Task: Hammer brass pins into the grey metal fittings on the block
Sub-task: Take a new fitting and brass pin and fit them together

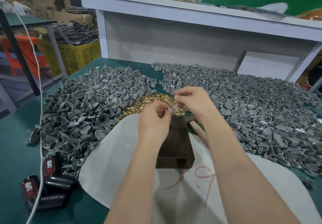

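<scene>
Grey fitting (174,110) held over the far end of the block (176,145), not yet set down.
Left hand (154,119) and right hand (190,100) both pinch it with curled fingers. Brass pins (149,102) lie beyond the block, and the hammer handle (198,130) lies on its right side, nearer the right hand.

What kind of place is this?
Most likely a small factory workbench: huge heaps of identical grey fittings, a pile of brass pins, and a yellow crate of more parts behind.
</scene>
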Motion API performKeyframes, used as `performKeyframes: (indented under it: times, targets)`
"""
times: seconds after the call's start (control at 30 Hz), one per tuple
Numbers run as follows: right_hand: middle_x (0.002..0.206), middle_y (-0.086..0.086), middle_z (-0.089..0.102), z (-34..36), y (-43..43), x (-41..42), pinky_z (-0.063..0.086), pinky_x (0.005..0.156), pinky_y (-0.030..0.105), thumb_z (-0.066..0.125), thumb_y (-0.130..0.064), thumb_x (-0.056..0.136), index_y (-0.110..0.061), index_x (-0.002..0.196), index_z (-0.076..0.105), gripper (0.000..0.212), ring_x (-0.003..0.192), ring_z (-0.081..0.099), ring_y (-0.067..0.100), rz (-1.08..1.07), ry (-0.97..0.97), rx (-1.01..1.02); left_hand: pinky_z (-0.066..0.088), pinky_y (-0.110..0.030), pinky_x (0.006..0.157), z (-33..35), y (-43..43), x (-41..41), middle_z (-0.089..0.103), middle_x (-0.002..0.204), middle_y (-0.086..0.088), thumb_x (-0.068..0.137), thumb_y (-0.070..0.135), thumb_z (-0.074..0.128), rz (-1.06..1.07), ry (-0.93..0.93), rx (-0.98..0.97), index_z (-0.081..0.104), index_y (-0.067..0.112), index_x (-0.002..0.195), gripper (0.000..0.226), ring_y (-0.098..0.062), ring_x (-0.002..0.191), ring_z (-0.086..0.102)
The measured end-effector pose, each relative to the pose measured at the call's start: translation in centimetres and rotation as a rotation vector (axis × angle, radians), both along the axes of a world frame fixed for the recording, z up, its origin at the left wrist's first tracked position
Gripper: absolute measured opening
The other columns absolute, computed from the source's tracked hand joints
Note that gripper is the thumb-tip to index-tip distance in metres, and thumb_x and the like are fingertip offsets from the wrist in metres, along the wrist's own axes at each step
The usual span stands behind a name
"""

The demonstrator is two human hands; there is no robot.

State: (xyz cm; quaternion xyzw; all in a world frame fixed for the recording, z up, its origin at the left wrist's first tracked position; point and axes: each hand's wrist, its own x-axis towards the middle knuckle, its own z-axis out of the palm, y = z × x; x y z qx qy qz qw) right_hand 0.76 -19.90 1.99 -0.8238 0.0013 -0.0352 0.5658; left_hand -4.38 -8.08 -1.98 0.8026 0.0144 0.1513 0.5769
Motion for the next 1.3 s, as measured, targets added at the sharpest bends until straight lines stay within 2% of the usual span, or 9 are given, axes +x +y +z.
performKeyframes:
  times: [0.1,0.17,0.5,0.67,0.8,0.9,1.03,1.17,1.3]
  targets:
    - [0.081,0.007,0.069,0.5,-1.2,-2.8,0.057,0.068,0.020,0.060,0.003,0.087,-0.011,0.086,0.068,0.016,0.066,0.064,0.011,0.061,0.001,-0.026,0.047,-0.038,0.086,-0.2,-0.5,-0.3,0.067,0.091,0.004,0.090,0.022,0.062,-0.023,0.099,0.352,0.062,0.028,0.083,0.009,-0.023,0.096,0.060]
    - [0.081,0.008,0.069,0.1,-1.6,-3.9,0.057,0.065,0.020,0.061,0.001,0.087,-0.013,0.084,0.067,0.016,0.066,0.065,0.011,0.070,-0.005,-0.105,0.041,-0.039,0.092,-0.2,-0.6,-0.4,0.066,0.108,0.004,0.091,0.025,0.059,-0.006,0.133,0.491,0.067,0.028,0.094,0.008,-0.024,0.109,0.055]
    - [0.104,0.006,0.053,-2.1,-0.4,-4.4,0.043,0.083,0.033,0.054,-0.013,0.092,-0.013,0.097,0.065,0.012,0.095,0.052,0.022,0.105,-0.256,-0.911,0.038,-0.038,0.089,-0.1,-0.5,-0.2,0.064,0.110,0.001,0.092,0.029,0.059,-0.006,0.144,0.551,0.069,0.028,0.100,0.013,-0.026,0.111,0.053]
    - [0.108,0.010,0.055,-1.3,1.0,-4.3,0.035,0.068,0.027,0.050,-0.003,0.089,-0.007,0.103,0.060,0.018,0.097,0.057,0.026,0.121,-0.308,-1.178,0.038,-0.037,0.079,-0.2,-0.4,-0.1,0.060,0.105,-0.004,0.091,0.023,0.057,-0.002,0.109,0.609,0.069,0.021,0.096,0.013,-0.030,0.104,0.052]
    - [0.106,0.015,0.055,-0.9,1.9,-4.7,0.034,0.067,0.030,0.045,0.005,0.086,0.000,0.104,0.058,0.023,0.098,0.058,0.031,0.118,-0.305,-1.217,0.037,-0.036,0.072,0.0,-0.4,-0.3,0.058,0.099,-0.009,0.087,0.013,0.051,0.000,0.104,0.625,0.052,0.021,0.073,0.015,-0.035,0.100,0.052]
    - [0.107,0.016,0.055,-0.9,1.9,-4.8,0.042,0.071,0.033,0.045,0.006,0.085,0.000,0.105,0.058,0.024,0.099,0.057,0.032,0.110,-0.280,-1.206,0.039,-0.037,0.074,-0.1,-0.4,-0.3,0.058,0.100,-0.009,0.088,0.014,0.052,-0.005,0.097,0.632,0.057,0.018,0.076,0.013,-0.034,0.100,0.052]
    - [0.106,0.016,0.055,-0.7,1.5,-4.8,0.039,0.068,0.031,0.046,0.005,0.086,-0.001,0.102,0.057,0.021,0.095,0.058,0.031,0.108,-0.198,-1.206,0.041,-0.037,0.079,-0.3,-0.3,-0.2,0.058,0.104,-0.005,0.091,0.022,0.054,-0.002,0.094,0.663,0.070,0.021,0.098,0.017,-0.030,0.103,0.052]
    - [0.107,0.016,0.057,-0.2,2.6,-5.0,0.044,0.071,0.034,0.045,0.004,0.087,0.000,0.103,0.059,0.022,0.099,0.058,0.033,0.135,-0.209,-1.253,0.034,-0.035,0.070,0.1,-0.5,-0.3,0.054,0.100,-0.007,0.086,0.011,0.049,0.009,0.117,0.687,0.053,0.017,0.078,0.010,-0.033,0.100,0.051]
    - [0.108,0.015,0.059,-0.2,3.1,-4.9,0.043,0.071,0.033,0.045,0.001,0.087,-0.003,0.103,0.060,0.022,0.101,0.058,0.031,0.182,-0.264,-1.358,0.033,-0.035,0.069,0.3,-0.5,-0.4,0.053,0.101,-0.009,0.083,0.007,0.048,-0.005,0.127,0.692,0.046,0.018,0.077,0.013,-0.034,0.100,0.050]
